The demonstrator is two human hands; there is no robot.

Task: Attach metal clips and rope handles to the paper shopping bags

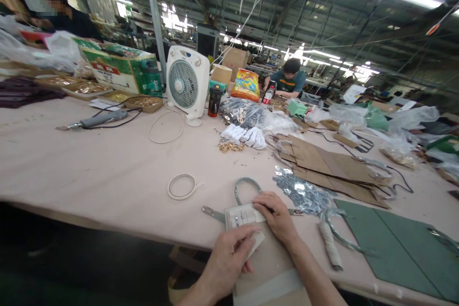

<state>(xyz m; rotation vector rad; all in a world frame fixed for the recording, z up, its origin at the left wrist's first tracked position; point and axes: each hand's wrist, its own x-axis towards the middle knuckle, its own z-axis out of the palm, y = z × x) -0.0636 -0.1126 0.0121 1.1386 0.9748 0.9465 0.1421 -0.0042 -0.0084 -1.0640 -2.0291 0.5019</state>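
Note:
A pale beige bag piece (pixel 276 275) lies at the table's front edge, with a grey-green loop handle (pixel 247 180) above its top. On its upper part are pale strips with small metal prongs (pixel 241 220). Straps with metal ends stick out at the left (pixel 212 213) and right (pixel 296 212). My left hand (pixel 229 258) is closed, pinching a small off-white piece (pixel 256 244) over the bag piece; its material is unclear. My right hand (pixel 274 213) grips the top right edge of the bag piece, fingers bent over it and partly hidden.
Small metal plates (pixel 301 191) lie in a pile at right, near brown bag panels (pixel 333 167) and a green panel (pixel 405 244). A wrapped roll (pixel 330 244) is close by. Further off are a coil (pixel 181 186), a soldering-iron-like tool (pixel 96 119), a fan (pixel 187 81) and a co-worker (pixel 292 79).

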